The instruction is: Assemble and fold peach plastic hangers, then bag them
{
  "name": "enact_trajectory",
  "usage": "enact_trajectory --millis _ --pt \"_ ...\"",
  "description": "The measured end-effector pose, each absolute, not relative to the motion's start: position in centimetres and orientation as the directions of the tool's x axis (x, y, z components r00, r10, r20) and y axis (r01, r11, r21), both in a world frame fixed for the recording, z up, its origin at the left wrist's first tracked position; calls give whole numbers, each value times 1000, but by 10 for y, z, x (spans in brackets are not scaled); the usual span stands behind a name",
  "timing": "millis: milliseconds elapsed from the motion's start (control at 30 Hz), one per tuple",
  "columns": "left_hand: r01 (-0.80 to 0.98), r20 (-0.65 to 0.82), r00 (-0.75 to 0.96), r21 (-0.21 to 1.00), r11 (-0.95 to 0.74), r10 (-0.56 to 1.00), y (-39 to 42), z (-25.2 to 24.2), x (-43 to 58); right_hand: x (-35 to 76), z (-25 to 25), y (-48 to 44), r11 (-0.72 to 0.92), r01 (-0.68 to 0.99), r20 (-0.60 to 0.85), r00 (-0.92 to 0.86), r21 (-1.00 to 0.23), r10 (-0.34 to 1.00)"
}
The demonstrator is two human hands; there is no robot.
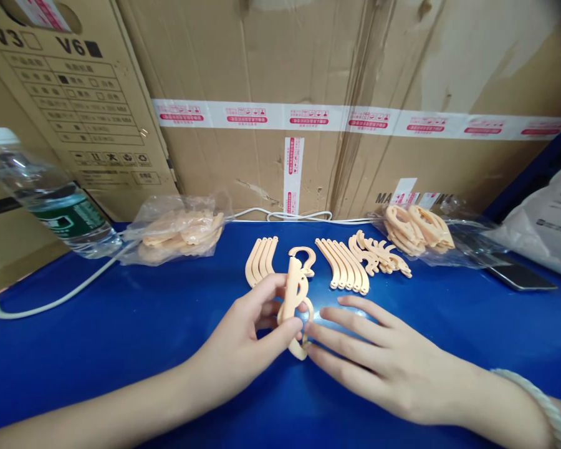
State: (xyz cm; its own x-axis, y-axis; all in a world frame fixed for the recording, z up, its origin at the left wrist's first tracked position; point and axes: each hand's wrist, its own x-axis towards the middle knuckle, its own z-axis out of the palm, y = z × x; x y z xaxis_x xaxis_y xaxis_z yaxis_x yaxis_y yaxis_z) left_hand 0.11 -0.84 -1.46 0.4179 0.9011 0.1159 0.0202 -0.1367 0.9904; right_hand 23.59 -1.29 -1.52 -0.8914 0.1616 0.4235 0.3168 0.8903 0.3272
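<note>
1. One beige part point(290, 293) is in the left hand point(255, 324), near the middle of the counter point(168, 362). The fingers partly hide it.
2. Left hand: clamped on the part, with the thumb on the near side and the fingers curled behind. The part's long bar stands nearly upright; curved sections project from its right side.
3. Right hand point(383, 355): fingers apart and extended, palm down, tips pointing at the lower end of the part. Contact between these tips and the part cannot be confirmed. A pale bracelet point(535, 399) encircles the wrist.
4. Beyond the part, a beige hook point(303, 251) is visible with its curve uppermost.
5. Left of the hook, four curved strips form the left row point(262, 257). Right of the hook, several similar strips form the right row point(342, 265), with holes at their near ends.
6. Just beside the right row, small curved pieces lie in a loose pile point(383, 254).
7. Two clear bags contain further beige pieces: the left bag point(182, 231) and the right bag point(421, 231). The right bag lies near a dark phone point(523, 275).
8. At far left, a bottle point(70, 215) with a green label stands near a white cable point(28, 313).
9. Behind the counter, a brown carton point(243, 168) bears printed tape point(327, 118).
</note>
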Motion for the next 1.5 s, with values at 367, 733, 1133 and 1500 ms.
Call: enact_trajectory --millis 367,733,1133,1500 --pt "114 165 440 965 -237 883 -9 -13 -1 236 -20 -9 856 333 404 -900 396 163" --pt "367 420 385 747 -554 822 -4 -9 -8 244 0 -14 777 391 402 -690 -493 602" --pt "535 628 425 407 -741 652 3 -15 -12 242 -17 7 322 33 274 -452 -946 849" --pt "537 537 787 -351 -767 305 5 -23 -8 225 -22 -1 10 87 -47 -621 -996 783"
